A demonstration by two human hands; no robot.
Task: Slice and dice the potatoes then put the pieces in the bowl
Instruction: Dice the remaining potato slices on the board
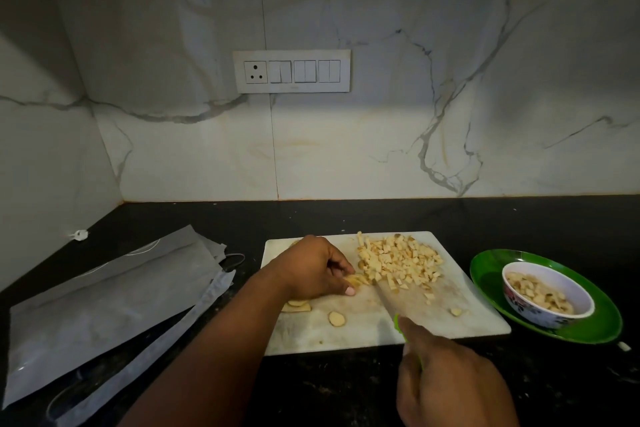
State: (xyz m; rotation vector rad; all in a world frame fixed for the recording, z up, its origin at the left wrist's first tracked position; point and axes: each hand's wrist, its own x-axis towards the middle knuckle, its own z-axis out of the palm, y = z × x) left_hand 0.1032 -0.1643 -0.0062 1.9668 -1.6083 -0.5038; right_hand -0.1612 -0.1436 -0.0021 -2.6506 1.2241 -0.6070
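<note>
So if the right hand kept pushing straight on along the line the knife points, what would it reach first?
Probably the potato slices pinched under the left hand's fingers; the right hand aims the knife there, with the diced pile just beyond. Depth is uncertain.

Only the person's two forearms and hands are in view. The left forearm [214, 340] is bare along its whole visible length, with no sleeve, and the wrist carries no watch or bracelet that shows. The left hand [311, 269] is bare and ungloved, with a short, pale thumbnail [350, 291] catching the light. The right hand [446, 381] is also bare, seen from the back; no rings show on its fingers.
</note>
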